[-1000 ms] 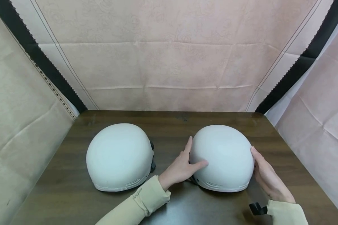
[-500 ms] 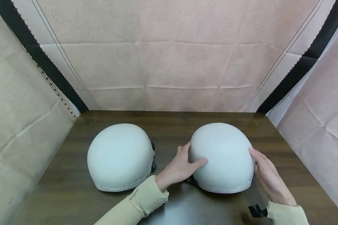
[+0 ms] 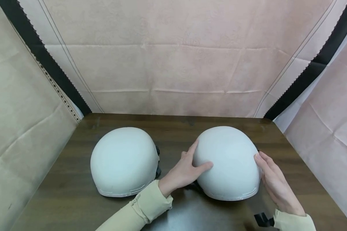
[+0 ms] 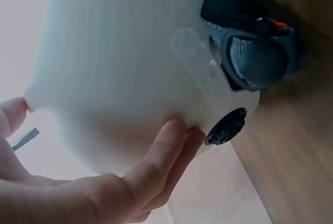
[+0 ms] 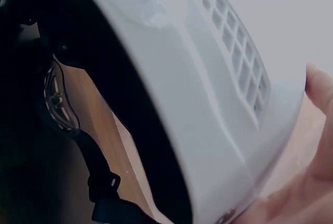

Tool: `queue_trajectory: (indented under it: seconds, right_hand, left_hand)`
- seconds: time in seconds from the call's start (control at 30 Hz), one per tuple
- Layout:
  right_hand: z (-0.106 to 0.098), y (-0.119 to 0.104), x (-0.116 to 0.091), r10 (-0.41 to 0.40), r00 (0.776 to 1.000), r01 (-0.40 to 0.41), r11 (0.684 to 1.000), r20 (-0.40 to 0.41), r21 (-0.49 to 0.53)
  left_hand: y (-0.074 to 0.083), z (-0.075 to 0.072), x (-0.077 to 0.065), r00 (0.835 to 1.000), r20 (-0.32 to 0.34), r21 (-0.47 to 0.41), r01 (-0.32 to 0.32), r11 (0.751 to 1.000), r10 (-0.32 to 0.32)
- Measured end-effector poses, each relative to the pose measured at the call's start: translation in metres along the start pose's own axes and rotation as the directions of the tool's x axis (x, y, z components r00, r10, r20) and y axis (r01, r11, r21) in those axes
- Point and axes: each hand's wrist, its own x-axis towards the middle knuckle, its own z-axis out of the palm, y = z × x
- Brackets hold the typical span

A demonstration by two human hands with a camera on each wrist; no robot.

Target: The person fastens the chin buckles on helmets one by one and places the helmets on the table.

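Observation:
A white helmet (image 3: 228,157) is between my two hands on the right half of the table. My left hand (image 3: 182,171) grips its left side, thumb on the front of the shell and fingers round the far side. In the left wrist view, the fingertips rest near a black round knob (image 4: 227,126), by a dark strap with a buckle (image 4: 257,60). My right hand (image 3: 277,184) holds the right side, thumb on the shell. The right wrist view shows a grid vent (image 5: 237,47), the dark inside and a hanging black strap (image 5: 93,156).
A second white helmet (image 3: 122,160) sits dome up to the left, black fittings at its right side. The brown wooden table (image 3: 173,128) ends at a pale cloth backdrop (image 3: 173,70), with cloth walls on both sides. A black strap end (image 3: 263,220) sticks out by my right cuff.
The right helmet tilts slightly, its near edge shifting a little toward me. My right thumb has moved slightly left on the shell. My left fingers shifted on the side; the other helmet stays put.

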Motion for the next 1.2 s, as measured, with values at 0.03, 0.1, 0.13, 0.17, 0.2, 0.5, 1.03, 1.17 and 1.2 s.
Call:
queue_trajectory:
  seconds: [0.03, 0.1, 0.13, 0.17, 0.2, 0.5, 1.03, 1.17, 1.2]
  right_hand:
    - [0.0, 0.0, 0.0, -0.009, 1.0, 0.009, 1.0, 0.002, -0.003]
    - [0.001, 0.001, -0.001, -0.023, 1.0, 0.023, 1.0, 0.001, -0.01]
    - [0.002, 0.001, -0.002, -0.032, 0.999, 0.032, 0.999, 0.001, -0.01]
    - [0.002, 0.002, -0.002, -0.043, 0.999, 0.043, 0.999, 0.003, -0.011]
    - [0.002, 0.002, -0.002, -0.053, 0.999, 0.053, 0.999, 0.004, -0.01]
    - [0.003, 0.001, -0.008, -0.111, 0.994, 0.111, 0.994, 0.018, -0.006]
    - [0.005, -0.003, -0.012, -0.291, 0.955, 0.294, 0.955, 0.062, -0.045]
    - [0.001, 0.003, -0.012, -0.381, 0.92, 0.377, 0.924, 0.093, 0.06]
    - [0.001, 0.003, -0.011, -0.385, 0.918, 0.379, 0.922, 0.093, 0.08]
  left_hand:
    - [0.001, -0.001, 0.0, 1.0, 0.0, -0.001, 0.005, 1.0, -0.005]
    - [0.002, -0.001, 0.0, 1.0, 0.001, -0.007, 0.011, 1.0, -0.011]
    - [0.002, -0.002, 0.0, 1.0, 0.002, -0.007, 0.015, 1.0, -0.015]
    - [0.002, -0.002, 0.0, 1.0, 0.002, -0.012, 0.016, 1.0, -0.016]
    - [0.002, -0.002, 0.0, 1.0, 0.0, -0.015, 0.017, 1.0, -0.017]
    - [0.004, -0.002, -0.004, 0.999, -0.028, -0.048, 0.026, 0.999, -0.027]
    - [0.013, -0.015, -0.009, 0.997, -0.07, -0.018, -0.024, 1.0, 0.022]
    - [0.013, -0.018, -0.011, 0.999, -0.051, 0.005, -0.007, 1.0, 0.007]
    - [0.014, -0.018, -0.011, 0.999, -0.05, 0.008, -0.007, 1.0, 0.007]
